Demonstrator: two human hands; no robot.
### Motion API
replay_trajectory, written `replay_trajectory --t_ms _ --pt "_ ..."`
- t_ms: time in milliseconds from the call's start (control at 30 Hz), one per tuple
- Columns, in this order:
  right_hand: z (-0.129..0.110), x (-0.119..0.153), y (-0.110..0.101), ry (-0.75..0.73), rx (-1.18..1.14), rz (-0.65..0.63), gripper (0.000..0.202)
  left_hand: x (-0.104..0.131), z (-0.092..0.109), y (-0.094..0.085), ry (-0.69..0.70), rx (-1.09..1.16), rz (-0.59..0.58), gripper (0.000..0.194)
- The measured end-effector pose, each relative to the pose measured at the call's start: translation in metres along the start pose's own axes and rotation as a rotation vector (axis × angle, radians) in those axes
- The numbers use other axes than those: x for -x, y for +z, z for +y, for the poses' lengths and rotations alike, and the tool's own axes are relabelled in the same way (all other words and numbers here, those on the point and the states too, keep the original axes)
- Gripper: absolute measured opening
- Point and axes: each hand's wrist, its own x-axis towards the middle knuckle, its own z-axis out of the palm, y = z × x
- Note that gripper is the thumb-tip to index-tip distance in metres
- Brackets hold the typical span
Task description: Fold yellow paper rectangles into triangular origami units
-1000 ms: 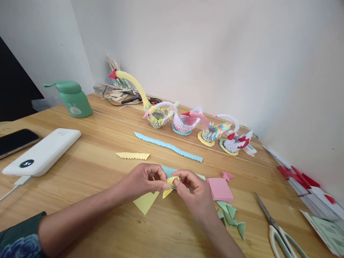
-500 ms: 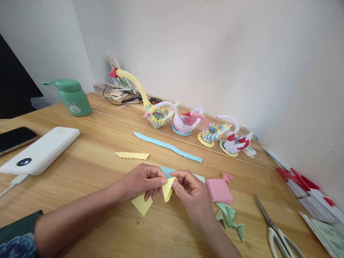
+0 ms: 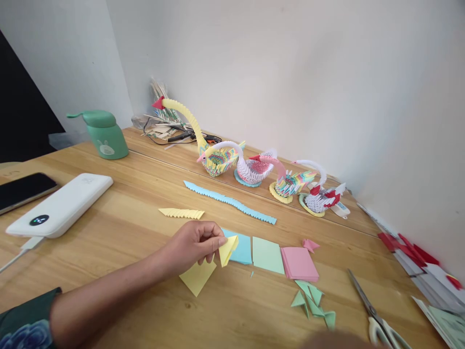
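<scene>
Between the thumb and fingers of my left hand (image 3: pixel 203 243) is a folded yellow paper piece (image 3: pixel 227 250), its point hanging down. Below that hand a flat yellow sheet (image 3: pixel 198 278) lies on the table, partly covered. Blue (image 3: pixel 241 247), pale green (image 3: pixel 268 255) and pink (image 3: pixel 299 264) square papers sit in a row to the right. A yellow folded strip (image 3: pixel 181 213) and a long blue folded strip (image 3: pixel 229 201) lie behind. Only a blurred patch of skin shows at the bottom edge; the fingers of my right hand are out of view.
Several paper swans (image 3: pixel 254 167) stand along the back. Folded green pieces (image 3: pixel 314 300) and scissors (image 3: pixel 374 310) lie at the right. On the left are a green bottle (image 3: pixel 109 138), a white power bank (image 3: pixel 61 206) and a phone (image 3: pixel 25 190).
My right hand has let go of the yellow piece and moved down out of view. More of the blue and green squares shows. The camera view has shifted slightly.
</scene>
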Motion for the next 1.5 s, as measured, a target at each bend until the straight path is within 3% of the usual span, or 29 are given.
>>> replay_trajectory --t_ms 100,267,633,1100,1333,1500 --pt "-0.003 -0.002 0.004 0.053 -0.023 -0.005 0.022 0.0 -0.001 0.001 0.011 -0.03 0.013 0.026" --pt "-0.007 -0.005 0.022 0.266 -0.169 -0.067 0.023 0.0 -0.001 0.002 0.021 -0.096 0.021 0.024" --pt "-0.003 -0.007 0.034 0.269 -0.084 -0.049 0.017 0.005 0.001 0.002 0.185 -0.281 0.083 0.022" --pt "-0.003 -0.005 0.04 0.266 -0.181 -0.07 0.021 0.006 0.001 0.006 0.194 -0.387 0.078 0.023" --pt "-0.005 -0.005 0.044 0.25 -0.107 0.014 0.024 0.008 0.002 0.012 0.209 -0.23 0.046 0.021" --pt "-0.006 -0.005 0.046 0.24 -0.08 0.062 0.025 0.007 0.004 0.014 0.212 -0.256 0.035 0.022"
